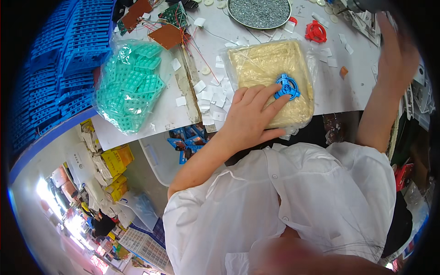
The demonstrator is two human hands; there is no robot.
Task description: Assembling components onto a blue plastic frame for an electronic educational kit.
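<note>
A round blue plastic part [287, 87] with spokes lies on a yellowish pad [261, 57] wrapped in clear plastic. My left hand [252, 110] rests on the pad's near left side; two fingertips hold the part at its left edge, while the thumb lies apart on the wrapping. Raised at the far right, my right hand [396, 52] is smeared by motion, and its fingers do not show clearly. A dark tool end [360, 5] shows close to it, beside a metal fixture [366, 23]; whether the hand touches either I cannot tell.
A metal dish [260, 24] of small screws stands at the back, with a red round part [316, 32] to its right. A clear bag of green parts [133, 85], stacked blue parts [68, 55] and wired circuit boards [174, 18] lie left. White paper pieces [213, 98] litter the table.
</note>
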